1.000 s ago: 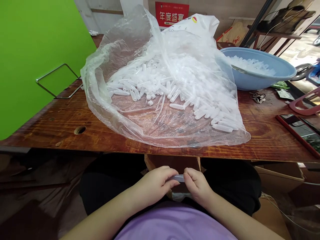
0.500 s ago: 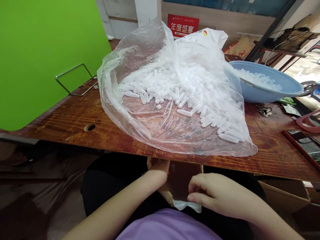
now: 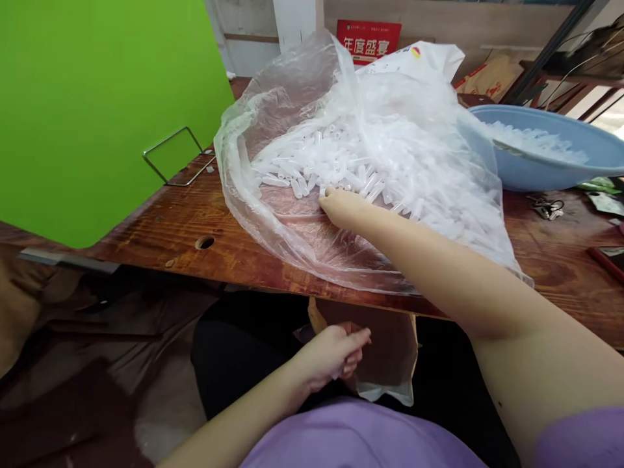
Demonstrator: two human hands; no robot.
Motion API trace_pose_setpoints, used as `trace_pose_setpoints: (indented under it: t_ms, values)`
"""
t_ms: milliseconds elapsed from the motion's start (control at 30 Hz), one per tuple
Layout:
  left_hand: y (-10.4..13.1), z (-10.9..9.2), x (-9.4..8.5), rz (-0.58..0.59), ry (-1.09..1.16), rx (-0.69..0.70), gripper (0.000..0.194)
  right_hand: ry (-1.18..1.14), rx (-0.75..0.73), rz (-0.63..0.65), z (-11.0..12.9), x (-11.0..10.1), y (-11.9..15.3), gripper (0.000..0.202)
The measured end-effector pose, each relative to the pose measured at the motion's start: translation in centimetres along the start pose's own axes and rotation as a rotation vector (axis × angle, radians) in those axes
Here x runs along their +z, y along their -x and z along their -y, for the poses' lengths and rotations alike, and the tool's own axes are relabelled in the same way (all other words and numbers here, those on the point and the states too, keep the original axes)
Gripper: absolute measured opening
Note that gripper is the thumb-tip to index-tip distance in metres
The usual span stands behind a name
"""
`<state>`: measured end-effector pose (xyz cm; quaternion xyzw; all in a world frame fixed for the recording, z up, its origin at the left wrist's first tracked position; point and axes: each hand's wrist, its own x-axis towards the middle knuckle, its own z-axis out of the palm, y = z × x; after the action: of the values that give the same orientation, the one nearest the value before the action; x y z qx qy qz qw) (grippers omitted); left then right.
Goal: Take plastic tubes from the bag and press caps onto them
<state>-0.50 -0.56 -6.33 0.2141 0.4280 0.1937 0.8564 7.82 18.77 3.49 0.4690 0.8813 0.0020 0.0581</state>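
My right hand [image 3: 344, 207] reaches into the mouth of a clear plastic bag [image 3: 297, 237]. Its fingers are pinched at the near edge of a heap of short white plastic tubes [image 3: 414, 156], by a tube at the fingertips; the hand itself hides most of the grip. Below the table edge, my left hand [image 3: 344, 351] is closed, thumb against the fingers, over my lap. Anything inside it is too small to make out. Beside it, an open box-like container [image 3: 390, 344] with a pale liner rests between my legs, partly under the table.
On the right of the wooden table [image 3: 146, 253] stands a blue basin [image 3: 541, 175] holding more white tubes, with keys [image 3: 548, 208] near it. A green board [image 3: 107, 117] with a wire stand [image 3: 180, 156] rises at the left. A red sign [image 3: 369, 40] is behind the bag.
My right hand has moved up from the lap container to the tubes in the bag. My left hand has come out from under the table edge, closed. The view has shifted slightly left.
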Motion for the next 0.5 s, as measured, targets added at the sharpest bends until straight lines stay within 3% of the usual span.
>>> trace_pose_setpoints:
  t_ms: [133, 233, 300, 367, 433, 500]
  values:
    - [-0.3, -0.9, -0.6, -0.109, 0.236, -0.007, 0.021, -0.070, 0.042, -0.087, 0.3, -0.1, 3.3, 0.028]
    - [-1.0, -1.2, -0.5, -0.234, 0.362, 0.067, 0.020, -0.312, 0.012, -0.219, 1.3, -0.9, 9.1, 0.022]
    - [-1.4, -1.2, 0.0, -0.300, 0.433, 0.170, 0.016, -0.514, -0.030, -0.208, 2.4, -0.6, 13.6, 0.016]
    - [-1.7, -1.4, 0.7, -0.335, 0.495, 0.295, 0.011, -0.663, -0.091, -0.124, 3.7, 0.9, 17.5, 0.019]
    - [-1.9, -1.6, 1.5, -0.347, 0.537, 0.397, 0.013, -0.714, -0.053, -0.066, 4.9, 3.3, 20.2, 0.026]
    - [-2.1, -1.6, 2.2, -0.348, 0.548, 0.452, 0.017, -0.710, 0.057, -0.141, 5.7, 6.1, 21.6, 0.033]
